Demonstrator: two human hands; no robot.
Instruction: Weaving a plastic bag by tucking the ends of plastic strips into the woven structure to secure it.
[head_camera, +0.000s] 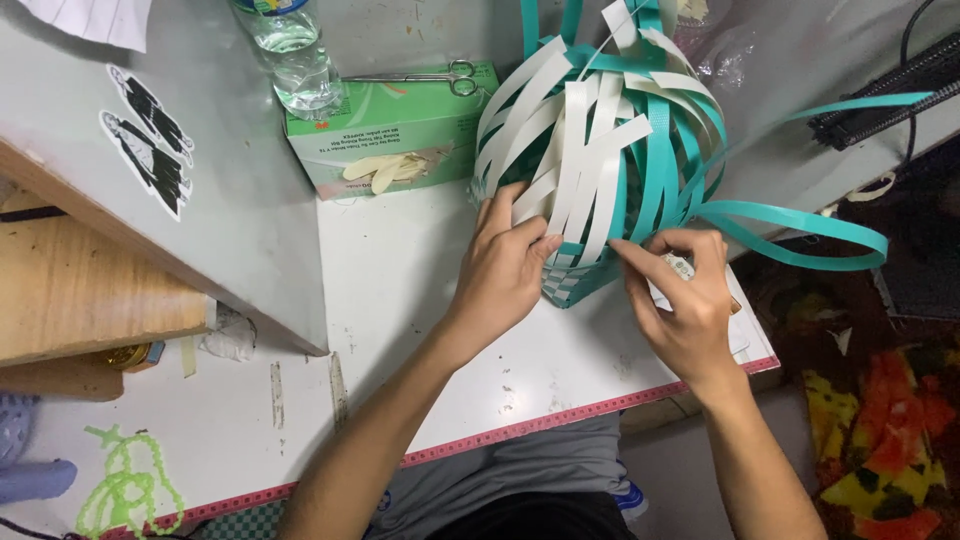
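Hiding basket (600, 150) base: left hand (505, 265), right hand (685, 300).

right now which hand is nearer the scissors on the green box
Left. The left hand rests on the woven basket just below the scissors; the right hand is farther right, at the basket's lower edge.

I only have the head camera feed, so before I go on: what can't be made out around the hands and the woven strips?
Head view only:
- Half-woven basket: its top is cut off by the upper edge; its base is hidden behind the left hand and right hand.
- Small object in the right hand: mostly covered by the fingers, kind unclear.
- Plastic bottle: its cap is cut off by the upper edge.
- Green box: print too small.
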